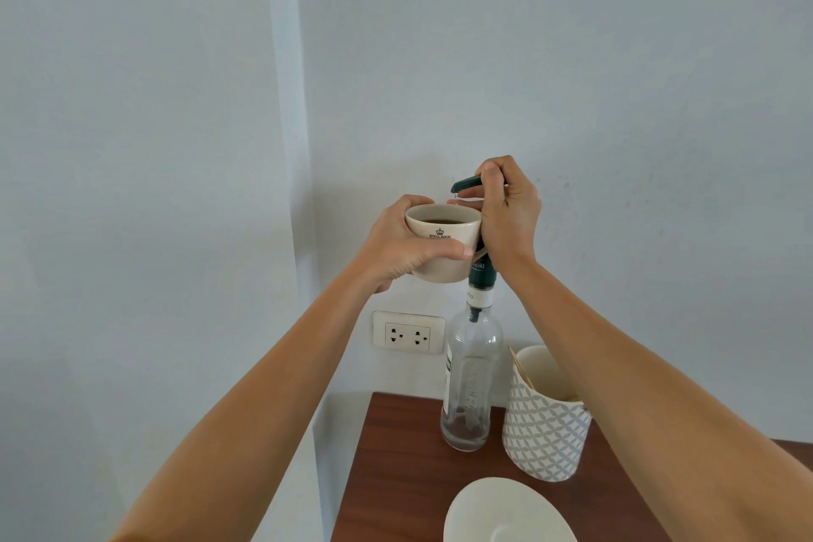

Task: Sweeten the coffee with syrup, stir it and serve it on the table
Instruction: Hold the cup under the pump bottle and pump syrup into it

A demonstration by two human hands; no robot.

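My left hand [402,249] grips a cream coffee cup [442,246] with dark coffee in it, held in the air beside the syrup bottle's top. The tall clear glass syrup bottle [470,383] stands on the brown wooden table [396,466] and is almost empty, with a little brown syrup at the bottom. My right hand [506,216] is closed around its dark green pump head [466,184], whose spout points over the cup's rim.
A white saucer [506,515] lies at the table's near edge. A patterned grey-white holder [543,422] with wooden stir sticks stands right of the bottle. A wall socket [408,332] sits on the pale wall behind, left of the bottle.
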